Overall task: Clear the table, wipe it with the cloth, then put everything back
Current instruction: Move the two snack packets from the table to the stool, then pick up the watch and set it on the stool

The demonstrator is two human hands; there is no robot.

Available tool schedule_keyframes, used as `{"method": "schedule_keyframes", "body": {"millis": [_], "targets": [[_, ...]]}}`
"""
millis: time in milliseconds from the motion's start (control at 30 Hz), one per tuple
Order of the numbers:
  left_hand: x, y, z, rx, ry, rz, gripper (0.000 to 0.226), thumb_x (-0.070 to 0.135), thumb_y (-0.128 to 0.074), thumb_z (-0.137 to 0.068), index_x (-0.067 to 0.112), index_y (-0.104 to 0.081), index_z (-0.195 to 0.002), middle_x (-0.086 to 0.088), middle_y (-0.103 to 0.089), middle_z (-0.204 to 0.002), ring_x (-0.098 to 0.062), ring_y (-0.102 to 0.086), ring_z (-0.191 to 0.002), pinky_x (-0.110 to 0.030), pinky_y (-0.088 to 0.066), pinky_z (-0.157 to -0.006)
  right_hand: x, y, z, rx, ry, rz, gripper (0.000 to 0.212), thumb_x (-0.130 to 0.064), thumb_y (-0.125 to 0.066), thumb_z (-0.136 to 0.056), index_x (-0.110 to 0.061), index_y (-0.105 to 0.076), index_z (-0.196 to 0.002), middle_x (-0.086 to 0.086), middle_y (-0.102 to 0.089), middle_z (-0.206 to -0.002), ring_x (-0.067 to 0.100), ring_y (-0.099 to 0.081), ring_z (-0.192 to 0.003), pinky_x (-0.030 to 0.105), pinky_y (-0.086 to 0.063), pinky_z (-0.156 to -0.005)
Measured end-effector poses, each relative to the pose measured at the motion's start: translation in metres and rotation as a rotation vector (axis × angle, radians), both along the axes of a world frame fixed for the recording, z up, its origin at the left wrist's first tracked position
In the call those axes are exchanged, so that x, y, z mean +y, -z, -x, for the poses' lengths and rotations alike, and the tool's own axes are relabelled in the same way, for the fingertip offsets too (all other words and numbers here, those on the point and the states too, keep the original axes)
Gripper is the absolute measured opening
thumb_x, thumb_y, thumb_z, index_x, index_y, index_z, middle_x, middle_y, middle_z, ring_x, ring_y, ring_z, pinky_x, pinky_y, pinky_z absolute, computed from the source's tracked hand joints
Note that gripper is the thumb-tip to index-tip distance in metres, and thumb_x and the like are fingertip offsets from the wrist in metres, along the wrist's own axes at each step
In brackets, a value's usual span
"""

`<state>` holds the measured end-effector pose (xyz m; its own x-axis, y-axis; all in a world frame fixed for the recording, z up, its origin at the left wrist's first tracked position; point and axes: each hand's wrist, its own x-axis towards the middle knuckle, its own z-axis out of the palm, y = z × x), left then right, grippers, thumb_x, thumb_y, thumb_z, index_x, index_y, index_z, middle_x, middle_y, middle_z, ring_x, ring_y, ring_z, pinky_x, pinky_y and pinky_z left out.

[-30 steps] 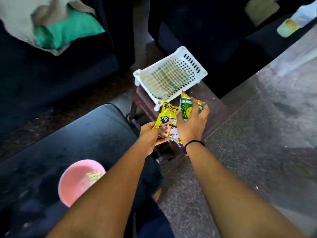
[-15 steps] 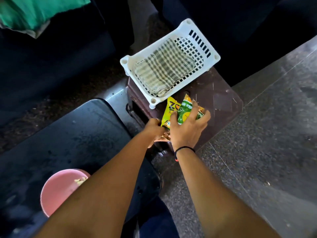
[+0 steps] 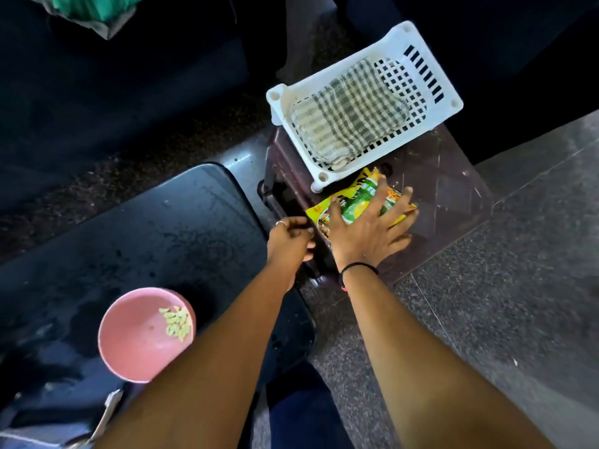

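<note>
On a small brown stool [image 3: 450, 189] stands a white plastic basket [image 3: 431, 72] holding a folded checked cloth [image 3: 350, 115]. Just in front of the basket lie yellow and green snack packets [image 3: 359, 199], flat on the stool top. My right hand [image 3: 369, 225] rests on them with its fingers spread. My left hand [image 3: 290, 238] sits at the stool's near left edge, fingers curled, and nothing shows in it. The black table [image 3: 155, 228] stretches to the left, its top looking wet. A pink bowl [image 3: 129, 335] with several green pods stands on its near part.
Grey stone floor [image 3: 486, 303] lies to the right of the stool. Dark seating [image 3: 113, 85] runs behind the table, with green and grey fabric [image 3: 90, 11] on it at the top left. Paper and cloth [image 3: 107, 416] show at the bottom left edge.
The snack packets went from held up in both hands down onto the stool top. My right hand flattened over them and my left hand let go and drew back to the stool's edge.
</note>
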<state>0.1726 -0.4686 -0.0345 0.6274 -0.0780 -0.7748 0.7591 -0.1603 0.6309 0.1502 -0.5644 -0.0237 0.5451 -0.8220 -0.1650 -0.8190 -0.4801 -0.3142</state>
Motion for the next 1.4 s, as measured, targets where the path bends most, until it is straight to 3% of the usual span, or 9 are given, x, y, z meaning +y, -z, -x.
{"method": "schedule_keyframes", "body": {"millis": [133, 300, 533, 633, 900, 1033, 1100, 1200, 1400], "targets": [[0.037, -0.018, 0.026, -0.123, -0.038, -0.029, 0.020, 0.005, -0.052, -0.091, 0.017, -0.058, -0.106, -0.002, -0.066, -0.083, -0.014, -0.062, -0.070, -0.034, -0.053, -0.068, 0.013, -0.021, 0.009, -0.168, -0.084, 0.083, 0.081, -0.057, -0.054, -0.079, -0.026, -0.025, -0.149, 0.012, -0.012, -0.159, 0.041, -0.005, -0.146, 0.063, -0.007, -0.113], [0.126, -0.044, 0.073, -0.242, -0.227, -0.023, 0.024, 0.003, -0.051, -0.093, 0.023, -0.057, -0.106, 0.000, -0.066, -0.086, -0.013, -0.064, -0.074, -0.025, -0.053, -0.065, 0.086, -0.034, 0.038, -0.364, -0.458, 0.055, 0.072, -0.030, -0.059, -0.078, -0.015, -0.035, -0.144, 0.018, -0.027, -0.153, 0.038, -0.020, -0.142, 0.052, -0.015, -0.116], [0.295, -0.040, 0.151, -0.242, -0.463, -0.184, 0.031, -0.005, -0.050, -0.092, 0.024, -0.057, -0.102, -0.004, -0.066, -0.082, -0.004, -0.066, -0.065, -0.029, -0.053, -0.067, 0.210, -0.003, 0.092, -0.236, -0.658, -0.252, 0.072, -0.018, -0.056, -0.076, -0.016, -0.034, -0.144, 0.015, -0.029, -0.151, 0.032, -0.027, -0.138, 0.051, -0.026, -0.112], [0.365, -0.029, 0.182, -0.217, -0.603, -0.273, 0.028, -0.005, -0.050, -0.091, 0.019, -0.057, -0.104, -0.005, -0.067, -0.082, -0.012, -0.067, -0.070, -0.034, -0.055, -0.072, 0.257, 0.005, 0.102, -0.189, -0.742, -0.265, 0.075, -0.016, -0.058, -0.073, -0.013, -0.034, -0.144, 0.017, -0.029, -0.150, 0.034, -0.025, -0.138, 0.051, -0.021, -0.114], [0.465, 0.000, 0.209, -0.159, -0.831, -0.395, 0.023, -0.001, -0.047, -0.092, 0.016, -0.055, -0.106, -0.002, -0.066, -0.080, -0.003, -0.064, -0.059, -0.018, -0.051, -0.055, 0.361, 0.000, 0.091, -0.242, -1.153, -0.167, 0.068, -0.014, -0.055, -0.074, -0.007, -0.039, -0.140, 0.023, -0.036, -0.145, 0.041, -0.031, -0.134, 0.052, -0.023, -0.114], [0.489, 0.008, 0.204, -0.136, -0.877, -0.377, 0.021, 0.002, -0.046, -0.093, 0.020, -0.054, -0.099, 0.001, -0.065, -0.079, -0.010, -0.060, -0.066, -0.022, -0.049, -0.058, 0.414, 0.012, 0.096, -0.091, -1.387, -0.222, 0.045, -0.024, -0.057, -0.077, -0.010, -0.058, -0.120, 0.015, -0.057, -0.123, 0.037, -0.050, -0.116, 0.046, -0.039, -0.097], [0.501, 0.013, 0.203, -0.119, -0.903, -0.355, 0.019, 0.004, -0.046, -0.094, 0.019, -0.053, -0.102, 0.002, -0.064, -0.079, -0.009, -0.059, -0.067, -0.022, -0.049, -0.058, 0.432, 0.016, 0.105, 0.207, -1.487, -0.282, 0.037, -0.044, -0.060, -0.080, -0.015, -0.063, -0.102, 0.007, -0.064, -0.105, 0.032, -0.054, -0.105, 0.042, -0.042, -0.085], [0.513, 0.021, 0.209, -0.077, -0.864, -0.359, 0.020, 0.006, -0.049, -0.094, 0.017, -0.053, -0.110, 0.003, -0.065, -0.081, -0.011, -0.061, -0.070, -0.024, -0.050, -0.060, 0.444, 0.024, 0.123, 0.615, -1.639, -0.205, 0.051, -0.065, -0.061, -0.074, -0.019, -0.060, -0.097, 0.001, -0.063, -0.104, 0.026, -0.047, -0.111, 0.043, -0.033, -0.091], [0.504, 0.030, 0.230, 0.018, -0.606, -0.384, 0.020, 0.007, -0.053, -0.089, 0.023, -0.059, -0.100, 0.006, -0.065, -0.081, -0.018, -0.064, -0.078, -0.039, -0.055, -0.081, 0.444, 0.036, 0.146, 0.543, -1.726, -0.048, 0.015, -0.023, -0.059, -0.087, -0.016, -0.056, -0.100, 0.004, -0.066, -0.105, 0.028, -0.052, -0.111, 0.040, -0.027, -0.102]]}}
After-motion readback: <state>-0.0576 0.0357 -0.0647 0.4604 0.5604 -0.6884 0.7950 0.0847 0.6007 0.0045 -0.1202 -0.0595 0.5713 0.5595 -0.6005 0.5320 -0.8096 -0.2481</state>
